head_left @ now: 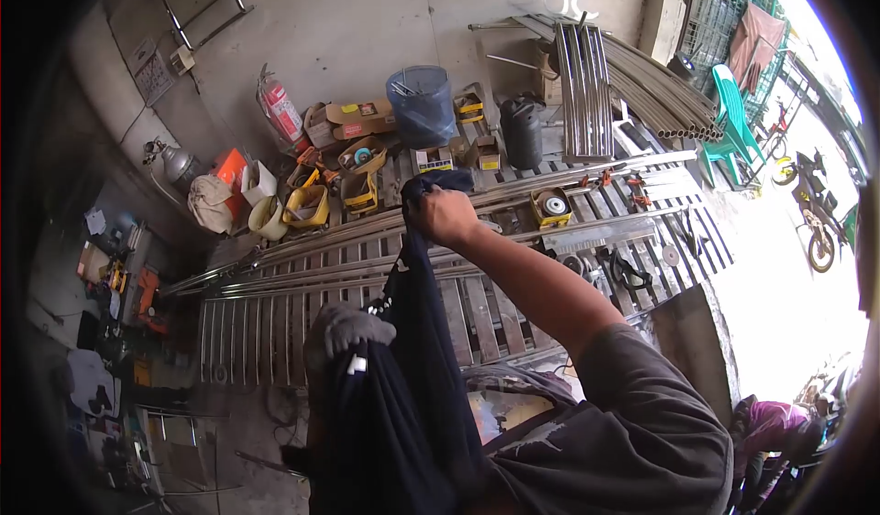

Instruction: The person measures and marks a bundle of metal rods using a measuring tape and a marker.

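A dark navy garment [423, 332] hangs between my two hands, with a small white tag showing near the lower one. My bare right hand [445, 216] is stretched forward over the slatted bench, its fingers closed round a bunched end of the cloth. Nearer my body, my left hand [346, 334] wears a grey glove and grips the same garment, fingers folded over it. The lower part of the cloth falls across my front, and its far edges are hidden.
Long metal tubes [357, 249] lie across the slatted bench [477, 318]. Behind stand a blue bin [422, 107], yellow containers [307, 205], a fire extinguisher [281, 110] and stacked pipes [642, 84]. A green chair [731, 121] is at right; another person [775, 428] bends at lower right.
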The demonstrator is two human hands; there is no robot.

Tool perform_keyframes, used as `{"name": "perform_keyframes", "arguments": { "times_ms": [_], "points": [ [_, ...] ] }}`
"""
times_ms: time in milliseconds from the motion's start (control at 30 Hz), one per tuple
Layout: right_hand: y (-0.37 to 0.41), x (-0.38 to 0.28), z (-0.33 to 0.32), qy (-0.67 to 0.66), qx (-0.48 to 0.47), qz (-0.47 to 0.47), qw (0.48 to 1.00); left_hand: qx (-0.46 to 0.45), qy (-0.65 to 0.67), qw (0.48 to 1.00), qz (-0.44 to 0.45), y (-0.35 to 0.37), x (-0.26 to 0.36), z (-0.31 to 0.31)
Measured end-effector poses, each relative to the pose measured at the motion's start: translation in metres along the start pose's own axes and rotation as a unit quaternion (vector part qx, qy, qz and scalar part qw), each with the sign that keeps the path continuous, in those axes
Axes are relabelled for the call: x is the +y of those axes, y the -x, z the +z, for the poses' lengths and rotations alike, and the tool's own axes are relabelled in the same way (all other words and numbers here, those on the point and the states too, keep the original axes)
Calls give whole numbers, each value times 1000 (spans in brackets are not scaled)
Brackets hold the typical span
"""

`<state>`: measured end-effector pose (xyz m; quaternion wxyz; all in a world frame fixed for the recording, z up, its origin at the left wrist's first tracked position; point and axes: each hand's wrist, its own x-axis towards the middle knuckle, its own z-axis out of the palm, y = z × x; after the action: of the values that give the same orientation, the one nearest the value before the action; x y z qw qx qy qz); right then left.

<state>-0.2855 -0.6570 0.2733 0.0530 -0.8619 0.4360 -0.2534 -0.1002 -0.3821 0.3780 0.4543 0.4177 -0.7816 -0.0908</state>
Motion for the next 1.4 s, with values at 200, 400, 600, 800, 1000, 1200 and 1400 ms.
{"name": "perform_keyframes", "arguments": {
  "times_ms": [200, 400, 600, 800, 1000, 1200, 1400],
  "points": [
    [26, 35, 86, 65, -64, 41, 995, 164, 153, 958, -178, 20, -148, 70],
    [62, 44, 62, -54, -93, 182, 977, 116, -82, 911, -386, 63, -249, 75],
    [92, 8, -30, -319, -218, 103, 917, 91, 508, 811, -277, 79, -168, 106],
    [114, -18, -67, -659, -89, 43, 746, -29, -110, 964, -240, 62, -130, 65],
    [144, -53, -108, -405, -307, -123, 853, -90, -256, 901, -340, 55, -94, 46],
    [160, -34, -188, -475, -226, -37, 849, 31, 174, 933, -314, 60, -63, 29],
    [164, 11, -324, -401, 109, -53, 908, -142, 129, 924, -330, 89, -67, 55]
  ]
}}
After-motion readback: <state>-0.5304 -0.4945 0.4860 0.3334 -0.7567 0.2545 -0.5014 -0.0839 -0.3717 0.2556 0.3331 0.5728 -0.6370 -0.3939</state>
